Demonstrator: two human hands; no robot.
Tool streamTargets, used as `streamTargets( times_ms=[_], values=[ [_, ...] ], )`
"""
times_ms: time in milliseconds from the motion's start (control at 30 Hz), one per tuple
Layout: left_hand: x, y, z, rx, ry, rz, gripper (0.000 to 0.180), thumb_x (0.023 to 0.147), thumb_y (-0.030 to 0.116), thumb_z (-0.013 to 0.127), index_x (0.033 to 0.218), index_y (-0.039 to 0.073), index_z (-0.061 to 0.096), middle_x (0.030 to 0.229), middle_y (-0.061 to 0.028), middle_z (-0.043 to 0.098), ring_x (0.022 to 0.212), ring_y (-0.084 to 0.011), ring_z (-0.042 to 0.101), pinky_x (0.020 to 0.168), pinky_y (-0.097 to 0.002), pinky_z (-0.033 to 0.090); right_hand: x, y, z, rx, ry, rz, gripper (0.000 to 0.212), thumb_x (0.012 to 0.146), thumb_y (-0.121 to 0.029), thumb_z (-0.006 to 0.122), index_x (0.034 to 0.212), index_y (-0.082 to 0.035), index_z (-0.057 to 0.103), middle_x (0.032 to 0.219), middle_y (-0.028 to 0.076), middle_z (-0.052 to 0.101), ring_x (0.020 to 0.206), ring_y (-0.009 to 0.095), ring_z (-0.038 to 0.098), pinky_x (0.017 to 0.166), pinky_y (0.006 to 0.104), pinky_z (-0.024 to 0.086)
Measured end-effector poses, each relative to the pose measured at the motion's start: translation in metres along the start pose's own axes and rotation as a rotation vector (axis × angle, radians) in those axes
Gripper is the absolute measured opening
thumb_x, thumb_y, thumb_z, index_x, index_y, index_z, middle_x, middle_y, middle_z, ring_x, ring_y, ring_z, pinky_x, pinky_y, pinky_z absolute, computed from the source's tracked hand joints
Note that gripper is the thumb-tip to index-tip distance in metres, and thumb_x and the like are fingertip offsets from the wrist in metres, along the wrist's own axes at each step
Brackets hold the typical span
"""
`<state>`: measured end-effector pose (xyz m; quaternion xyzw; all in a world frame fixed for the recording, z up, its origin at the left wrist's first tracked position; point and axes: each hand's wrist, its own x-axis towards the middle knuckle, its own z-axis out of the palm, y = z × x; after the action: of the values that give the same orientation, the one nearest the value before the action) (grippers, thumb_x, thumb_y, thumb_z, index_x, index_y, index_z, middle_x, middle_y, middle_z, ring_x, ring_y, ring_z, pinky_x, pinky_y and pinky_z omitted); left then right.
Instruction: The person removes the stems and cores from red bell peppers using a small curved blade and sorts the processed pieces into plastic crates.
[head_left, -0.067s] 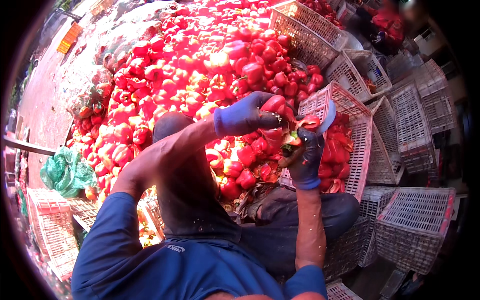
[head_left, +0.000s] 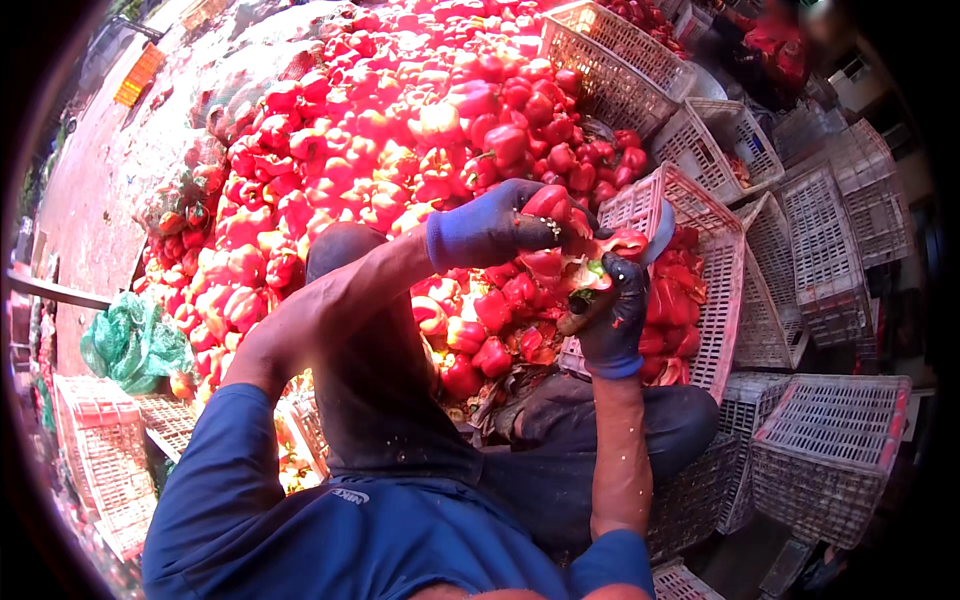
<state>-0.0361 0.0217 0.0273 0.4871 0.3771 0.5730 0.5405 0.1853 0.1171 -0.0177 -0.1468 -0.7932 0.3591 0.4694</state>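
Observation:
My left hand [head_left: 485, 230], in a blue and black glove, is closed around a red bell pepper [head_left: 547, 204] that is torn or cut open. Close beside it, my gloved right hand [head_left: 612, 318] grips a knife [head_left: 662, 234], whose pale blade points up and to the right past the fingers. A pale, green-tipped pepper core [head_left: 590, 277] shows between the two hands, against the right fingers; its exact hold is partly hidden. Under the right hand stands a pinkish plastic crate [head_left: 722, 300] with red pepper pieces [head_left: 668, 318] in it.
A large heap of red bell peppers [head_left: 350, 150] spreads ahead of my bent knees. Several plastic crates [head_left: 825, 440] stand stacked on the right. Green netting [head_left: 135, 342] and another crate [head_left: 100, 455] lie at left. A person in red [head_left: 778, 50] is at the far right.
Both hands hold nearly the same place. The knife blade and the pepper's opened edge have shifted slightly to the right, and the pale core shows a little more.

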Motion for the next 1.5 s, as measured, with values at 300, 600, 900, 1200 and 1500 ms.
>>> streamTargets(
  times_ms=[300, 600, 900, 1200, 1500],
  values=[
    [0.013, -0.003, 0.014, 0.255, 0.595, 0.275, 0.067, 0.09, 0.044, 0.082, 0.135, -0.002, 0.064, 0.129, -0.0123, 0.067, 0.112, -0.0189, 0.065, 0.1, -0.0375, 0.052, 0.029, -0.025, 0.003, 0.751, 0.226, 0.904, 0.026, 0.1, -0.039, 0.063, 0.107, -0.013, 0.064, 0.088, 0.002, 0.067, 0.063, 0.016, 0.063, 0.05, 0.0276, 0.047],
    [0.003, -0.004, 0.037, 1.299, 0.154, 0.434, 0.053, 0.074, 0.048, 0.087, 0.109, 0.013, 0.068, 0.092, -0.0048, 0.064, 0.097, -0.0326, 0.063, 0.078, -0.0516, 0.048, 0.019, -0.021, 0.01, 0.428, 0.115, 0.545, 0.045, 0.1, -0.018, 0.069, 0.137, 0.006, 0.059, 0.12, 0.008, 0.068, 0.104, 0.014, 0.064, 0.093, 0.0307, 0.054],
    [-0.001, -0.011, 0.025, 0.529, -0.009, 0.103, 0.037, 0.088, 0.028, 0.085, 0.112, 0.003, 0.071, 0.092, -0.0048, 0.072, 0.085, -0.0116, 0.067, 0.072, -0.0316, 0.053, 0.007, -0.009, 0.0, 0.117, -0.055, 0.203, 0.039, 0.102, -0.022, 0.063, 0.133, 0.001, 0.062, 0.112, 0.01, 0.069, 0.098, 0.018, 0.068, 0.086, 0.0321, 0.056],
    [0.006, -0.01, 0.033, 0.069, 0.116, 0.021, 0.033, 0.096, 0.022, 0.078, 0.122, 0.004, 0.071, 0.101, 0.0011, 0.072, 0.087, -0.005, 0.06, 0.076, -0.0237, 0.05, 0.028, -0.025, -0.004, 0.888, 0.114, 0.858, 0.036, 0.101, -0.039, 0.062, 0.114, -0.006, 0.066, 0.091, 0.007, 0.068, 0.065, 0.015, 0.065, 0.051, 0.0256, 0.05],
    [0.005, -0.027, 0.038, 0.753, 0.064, 0.389, 0.045, 0.091, 0.015, 0.081, 0.13, 0.0, 0.065, 0.112, -0.0079, 0.074, 0.099, -0.0116, 0.066, 0.083, -0.034, 0.055, 0.021, -0.015, -0.006, 0.516, 0.123, 0.656, 0.031, 0.101, -0.028, 0.066, 0.114, 0.0, 0.071, 0.097, 0.005, 0.071, 0.082, 0.013, 0.066, 0.076, 0.0293, 0.055]
  ],
)
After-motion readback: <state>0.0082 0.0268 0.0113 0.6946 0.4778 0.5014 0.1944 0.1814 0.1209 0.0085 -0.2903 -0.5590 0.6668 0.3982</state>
